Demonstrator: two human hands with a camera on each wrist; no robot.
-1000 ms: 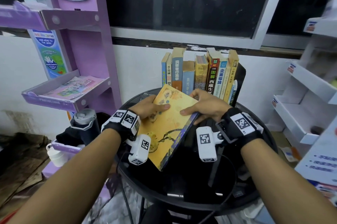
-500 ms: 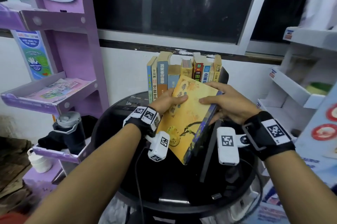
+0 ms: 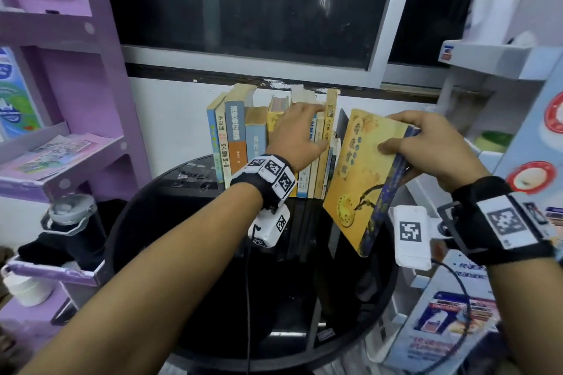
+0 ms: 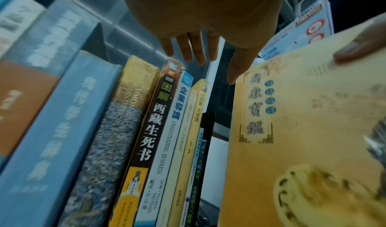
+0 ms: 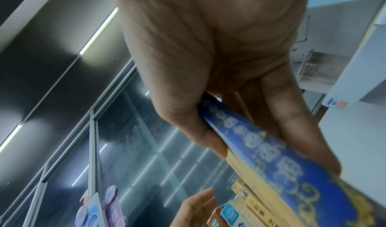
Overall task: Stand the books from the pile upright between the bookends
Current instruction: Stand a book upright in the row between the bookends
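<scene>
From the head view, your right hand (image 3: 426, 146) grips the yellow book (image 3: 362, 179) by its upper end, thumb across the front cover and fingers curled behind the blue spine. The book hangs tilted above the round black surface (image 3: 170, 207), just right of the row of upright books (image 3: 243, 136) that stands at the back against the white wall. The black bookend (image 3: 342, 124) shows as a dark edge between the row and the yellow book. Your left hand (image 3: 297, 133) reaches over the right end of the row, fingers straight and relaxed, lying against the books' tops. A purple shelf unit (image 3: 76, 94) stands off to the left.

From the left wrist view, your left hand (image 4: 200, 16) is spread, its fingers (image 4: 200, 52) extended just above the dark-spined book (image 4: 154, 123) and its pale neighbours. The bookend (image 4: 206, 131) stands black at the row's right end, and the yellow book (image 4: 303, 131) fills the right side, close beside it.

From the right wrist view, your right hand (image 5: 219, 65) pinches the book (image 5: 282, 164) across its blue spine, thumb on one side and fingers on the other. Below it, the fingertips of your left hand (image 5: 196, 205) rest beside the tops of the standing books (image 5: 231, 214).
</scene>
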